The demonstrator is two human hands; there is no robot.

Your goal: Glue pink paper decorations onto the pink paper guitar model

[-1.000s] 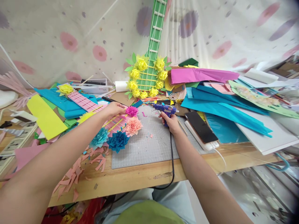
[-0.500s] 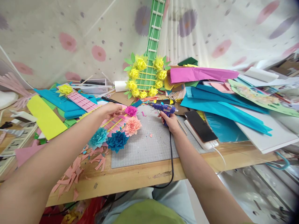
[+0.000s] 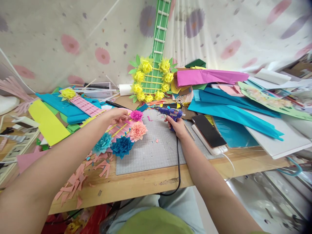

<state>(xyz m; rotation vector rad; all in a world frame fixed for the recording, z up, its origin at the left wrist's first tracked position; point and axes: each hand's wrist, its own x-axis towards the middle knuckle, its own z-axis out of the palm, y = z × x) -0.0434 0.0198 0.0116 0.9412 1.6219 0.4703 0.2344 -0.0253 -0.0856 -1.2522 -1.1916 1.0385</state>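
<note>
My right hand [image 3: 177,126] is wrapped round the handle of a blue hot glue gun [image 3: 172,112], its nozzle pointing left above the mat. My left hand [image 3: 118,116] is over a pink paper guitar [image 3: 117,129], just left of a magenta paper flower [image 3: 136,115]. Its fingers are pinched together; whatever they hold, if anything, is hidden. Along the guitar's edge sit a peach flower [image 3: 137,131], a dark blue flower [image 3: 122,146] and a light blue flower [image 3: 103,143]. The guitar's pink neck [image 3: 85,105] runs up left to a yellow flower [image 3: 68,94].
A grey cutting mat [image 3: 156,156] lies under the work. Behind it leans a green paper guitar [image 3: 156,78] with yellow flowers. At right are a phone [image 3: 209,130] and blue paper sheets [image 3: 234,112]. Peach scraps [image 3: 73,183] and a power strip [image 3: 18,152] are at left.
</note>
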